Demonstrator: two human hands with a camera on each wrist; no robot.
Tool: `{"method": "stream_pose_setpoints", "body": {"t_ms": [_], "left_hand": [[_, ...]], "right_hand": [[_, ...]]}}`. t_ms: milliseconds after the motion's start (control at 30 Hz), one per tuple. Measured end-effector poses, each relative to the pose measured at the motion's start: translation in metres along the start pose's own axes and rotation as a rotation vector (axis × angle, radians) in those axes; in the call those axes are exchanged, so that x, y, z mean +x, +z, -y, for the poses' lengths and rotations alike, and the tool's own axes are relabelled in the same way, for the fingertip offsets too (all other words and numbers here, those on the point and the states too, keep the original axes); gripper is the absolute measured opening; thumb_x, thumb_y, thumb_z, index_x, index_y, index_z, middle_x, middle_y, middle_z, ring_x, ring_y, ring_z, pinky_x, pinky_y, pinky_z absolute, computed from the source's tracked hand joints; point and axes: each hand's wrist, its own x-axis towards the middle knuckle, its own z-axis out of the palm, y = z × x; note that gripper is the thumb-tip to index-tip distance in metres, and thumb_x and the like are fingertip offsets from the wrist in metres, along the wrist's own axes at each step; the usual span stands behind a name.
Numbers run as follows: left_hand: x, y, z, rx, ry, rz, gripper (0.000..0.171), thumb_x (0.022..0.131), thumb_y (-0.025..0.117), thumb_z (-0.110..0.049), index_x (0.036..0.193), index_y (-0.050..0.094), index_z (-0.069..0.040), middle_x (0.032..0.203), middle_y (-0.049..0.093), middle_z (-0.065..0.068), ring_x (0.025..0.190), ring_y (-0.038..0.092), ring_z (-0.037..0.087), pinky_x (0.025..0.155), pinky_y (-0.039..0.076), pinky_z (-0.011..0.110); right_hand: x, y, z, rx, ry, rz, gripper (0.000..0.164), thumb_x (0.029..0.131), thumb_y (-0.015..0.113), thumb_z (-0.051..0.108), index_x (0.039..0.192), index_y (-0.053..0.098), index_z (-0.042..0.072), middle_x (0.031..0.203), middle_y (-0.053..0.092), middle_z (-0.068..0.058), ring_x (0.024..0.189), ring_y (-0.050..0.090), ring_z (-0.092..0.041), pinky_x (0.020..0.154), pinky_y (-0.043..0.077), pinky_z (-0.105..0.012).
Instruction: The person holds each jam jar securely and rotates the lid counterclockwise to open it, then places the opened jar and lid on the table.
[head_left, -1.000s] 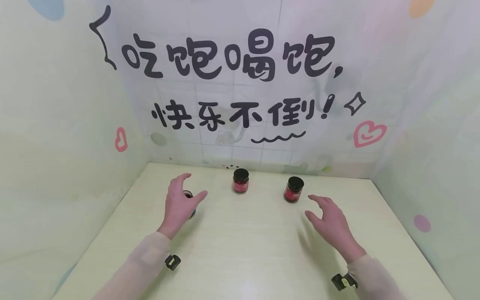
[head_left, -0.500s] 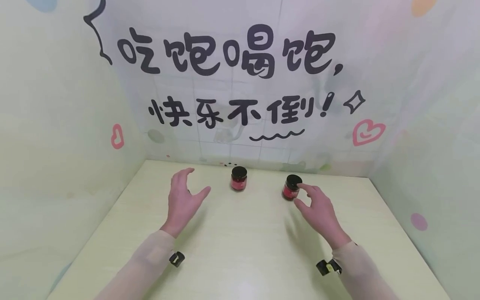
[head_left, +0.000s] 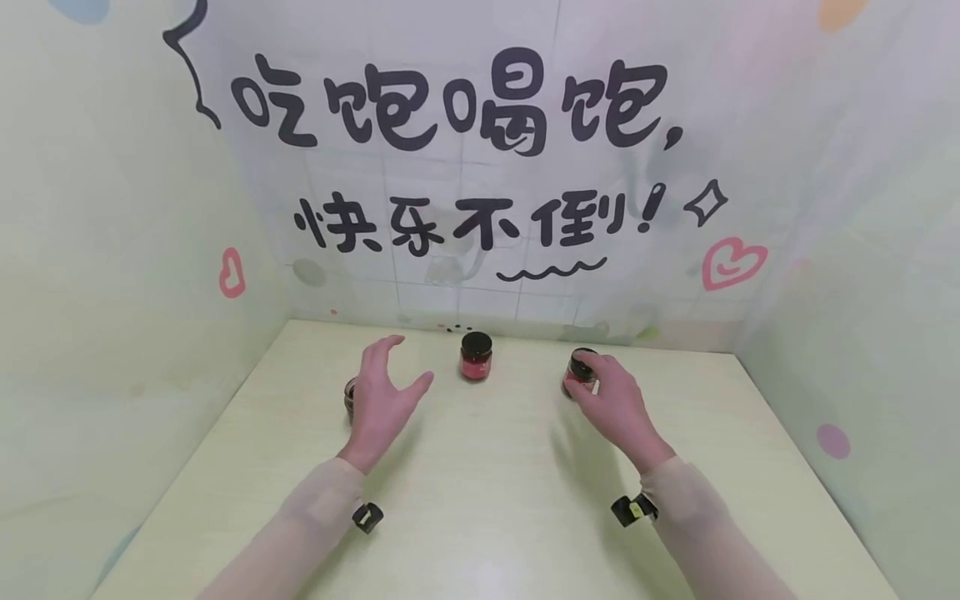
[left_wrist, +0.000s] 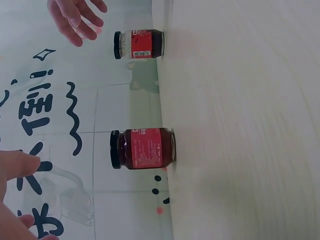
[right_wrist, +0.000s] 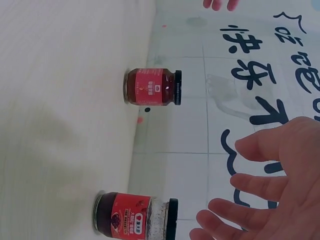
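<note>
- Head view: left hand (head_left: 381, 404) hovers over the table (head_left: 480, 517), thumb and fingers spread in a wide C, holding nothing. Curve looks suited to a jar's girth.
- Left jar (head_left: 349, 402) mostly hidden behind that hand; whether they touch, cannot tell.
- Right hand (head_left: 613, 404) overlaps the right jar (left_wrist: 142, 44) from above and could pass for a grip. Wrist views show a gap between fingers and jar: hand loosely open, nothing in it.
- Middle jar (head_left: 476, 362) stands between the hands, near the back wall (head_left: 420, 300), touched by neither.
- Middle and right jars sit upright on their own bases, unpropped; they lie sideways in the wrist views presumably because those cameras are turned.
- Right jar: pale band under the lid, dark contents below. Weight probably sits low, which would keep it steady.
- Black wrist units (head_left: 367, 517) on the sleeves, likely mounted there to face each hand's work.
</note>
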Motion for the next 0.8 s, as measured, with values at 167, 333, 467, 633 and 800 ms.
{"method": "stream_pose_setpoints", "body": {"t_ms": [167,333,467,633,800], "left_hand": [[0.002,0.008,0.002,-0.034,-0.05,0.065,0.072,0.084,0.083,-0.027,0.144,0.047,-0.009,0.144,0.048,0.009,0.133,0.044,0.031,0.109,0.035,0.05],[0.003,0.016,0.01,-0.086,-0.073,0.104,0.074,0.083,0.084,-0.027,0.144,0.047,-0.01,0.142,0.051,0.01,0.13,0.046,0.029,0.108,0.037,0.045],[0.004,0.02,0.014,-0.139,-0.117,0.145,0.076,0.084,0.083,-0.025,0.147,0.044,-0.01,0.143,0.051,0.012,0.132,0.046,0.03,0.11,0.036,0.045],[0.008,0.028,0.015,-0.184,-0.176,0.2,0.081,0.084,0.084,-0.025,0.15,0.04,-0.013,0.143,0.05,0.013,0.132,0.047,0.03,0.111,0.037,0.044],[0.012,0.037,0.016,-0.217,-0.199,0.22,0.082,0.083,0.084,-0.023,0.15,0.039,-0.011,0.14,0.051,0.013,0.131,0.049,0.031,0.112,0.037,0.043]], "right_hand": [[0.01,0.001,0.002,-0.01,-0.053,0.028,0.048,0.093,0.068,0.018,0.137,0.059,0.004,0.109,0.063,-0.015,0.1,0.066,-0.031,0.089,0.051,-0.049],[0.016,0.001,0.001,-0.026,-0.065,0.056,0.049,0.093,0.069,0.023,0.139,0.058,0.007,0.119,0.062,-0.014,0.106,0.061,-0.034,0.094,0.048,-0.052],[0.019,0.003,0.003,-0.027,-0.051,0.079,0.051,0.094,0.068,0.027,0.14,0.057,0.008,0.118,0.062,-0.012,0.104,0.058,-0.033,0.097,0.046,-0.051],[0.024,0.001,0.008,-0.065,-0.047,0.089,0.053,0.094,0.066,0.029,0.143,0.055,0.009,0.113,0.063,-0.012,0.098,0.055,-0.032,0.096,0.046,-0.051],[0.031,-0.003,0.012,-0.1,-0.072,0.085,0.054,0.094,0.067,0.027,0.143,0.055,0.008,0.129,0.062,-0.015,0.107,0.062,-0.033,0.096,0.047,-0.051]]}}
